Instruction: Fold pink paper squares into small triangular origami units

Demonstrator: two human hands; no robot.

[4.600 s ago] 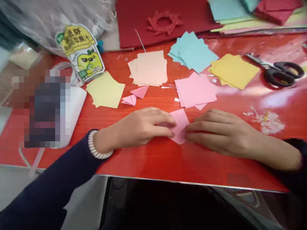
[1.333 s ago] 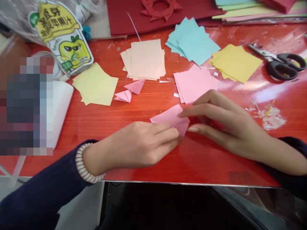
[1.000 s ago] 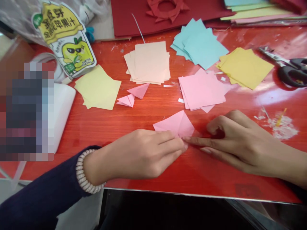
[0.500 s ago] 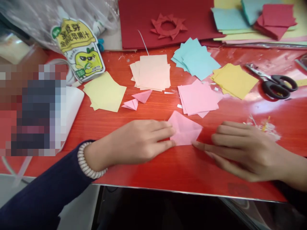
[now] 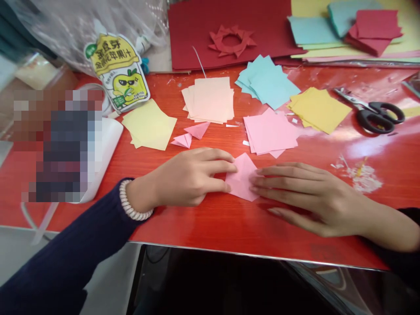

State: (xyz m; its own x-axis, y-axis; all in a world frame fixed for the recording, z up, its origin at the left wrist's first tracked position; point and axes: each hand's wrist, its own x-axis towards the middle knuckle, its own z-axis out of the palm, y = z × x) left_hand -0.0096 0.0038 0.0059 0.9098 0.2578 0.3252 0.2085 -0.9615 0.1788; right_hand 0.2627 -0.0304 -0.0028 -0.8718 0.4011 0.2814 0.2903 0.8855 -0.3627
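Observation:
A small pink sheet of origami paper (image 5: 242,178) lies on the red table, with creases and a point at its top. My left hand (image 5: 193,177) holds its left edge with curled fingertips and thumb. Stretched out, the fingers of my right hand (image 5: 305,192) rest on its right edge and cover part of it; the thumb stays off the paper. Two small folded pink pieces (image 5: 197,130) lie beyond my left hand. A stack of pink squares (image 5: 271,130) sits just behind the sheet.
Stacks of yellow (image 5: 149,124), peach (image 5: 211,99), blue (image 5: 271,81) and golden squares (image 5: 320,109) spread across the back. Black-handled scissors (image 5: 374,114) and paper scraps (image 5: 365,177) are at right. A drink pouch (image 5: 123,74) stands back left; a folded red ring (image 5: 231,41) lies behind.
My right hand has moved left, and its fingers now lie over the sheet's right part. The right corner of the pink sheet no longer shows. The view has shifted slightly.

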